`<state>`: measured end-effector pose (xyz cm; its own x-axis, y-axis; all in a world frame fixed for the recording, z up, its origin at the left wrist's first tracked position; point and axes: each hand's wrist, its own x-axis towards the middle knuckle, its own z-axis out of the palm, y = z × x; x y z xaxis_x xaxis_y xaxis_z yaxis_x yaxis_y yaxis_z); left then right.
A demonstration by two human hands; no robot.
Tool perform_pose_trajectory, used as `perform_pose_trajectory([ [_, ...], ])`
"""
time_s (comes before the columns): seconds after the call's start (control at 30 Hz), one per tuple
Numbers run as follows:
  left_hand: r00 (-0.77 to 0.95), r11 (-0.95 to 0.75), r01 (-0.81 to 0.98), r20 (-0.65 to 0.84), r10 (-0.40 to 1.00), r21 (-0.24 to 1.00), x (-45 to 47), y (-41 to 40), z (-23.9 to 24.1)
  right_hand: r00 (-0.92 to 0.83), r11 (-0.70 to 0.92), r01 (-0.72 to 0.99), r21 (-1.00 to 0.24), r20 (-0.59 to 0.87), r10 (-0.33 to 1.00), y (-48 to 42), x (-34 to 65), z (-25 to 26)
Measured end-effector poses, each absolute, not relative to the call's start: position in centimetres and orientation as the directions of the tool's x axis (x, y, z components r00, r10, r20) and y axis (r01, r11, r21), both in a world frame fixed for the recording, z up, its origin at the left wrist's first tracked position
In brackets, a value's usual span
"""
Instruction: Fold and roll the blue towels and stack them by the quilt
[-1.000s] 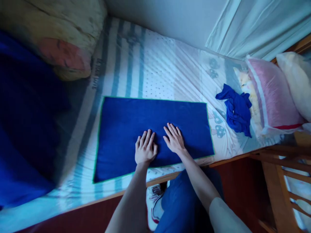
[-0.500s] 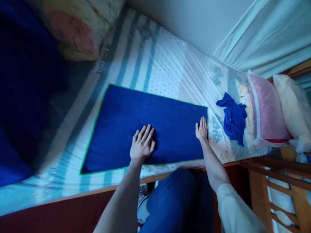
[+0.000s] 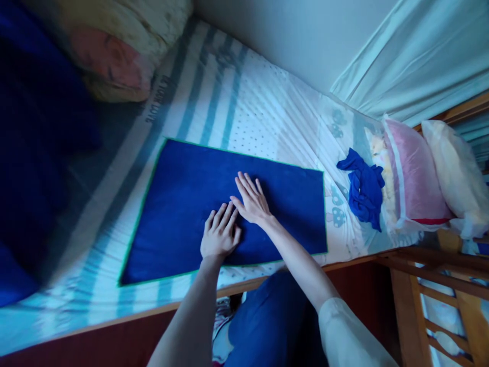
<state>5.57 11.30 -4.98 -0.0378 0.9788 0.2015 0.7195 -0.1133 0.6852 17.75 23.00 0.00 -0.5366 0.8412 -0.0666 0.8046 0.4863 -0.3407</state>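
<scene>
A dark blue towel (image 3: 183, 193) with a green edge lies spread out flat on the bed. My left hand (image 3: 219, 233) rests palm down on it near its front middle, fingers apart and holding nothing. Just right of that and a bit farther back is my right hand (image 3: 252, 199), flat with its fingers stretched out, over the towel. Whether its palm presses on the cloth I cannot tell. The two hands are close together, the right thumb near the left fingertips. To the right lies a crumpled blue cloth (image 3: 363, 188), apart from the towel.
The bed sheet (image 3: 260, 102) is striped and dotted. Pink (image 3: 414, 176) and cream (image 3: 453, 173) pillows lean at the right end. A patterned pillow or cover (image 3: 168, 30) and dark blue fabric (image 3: 38, 127) occupy the left. A wooden rail (image 3: 412, 300) stands at the lower right.
My right hand has moved left from the towel's right edge to its middle, beside my left hand. My left hand stays about where it was on the towel.
</scene>
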Motion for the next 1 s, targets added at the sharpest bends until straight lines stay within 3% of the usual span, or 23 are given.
perform_pose_trajectory([
  [0.17,-0.027,-0.112,0.741,0.197,0.98,0.662,5.6,11.3,-4.6,-0.493,0.446,0.845,-0.296,-0.109,0.863,24.3,24.3,-0.9],
  [0.47,-0.015,-0.119,0.762,0.201,0.98,0.637,5.6,11.2,-4.6,-0.059,0.052,0.99,-0.135,-0.049,0.997,28.4,37.8,-1.8],
  [1.0,0.006,-0.11,0.795,0.174,0.985,0.596,5.5,11.4,-4.3,0.207,-0.206,0.977,-0.05,0.015,0.978,31.4,39.9,-4.0],
])
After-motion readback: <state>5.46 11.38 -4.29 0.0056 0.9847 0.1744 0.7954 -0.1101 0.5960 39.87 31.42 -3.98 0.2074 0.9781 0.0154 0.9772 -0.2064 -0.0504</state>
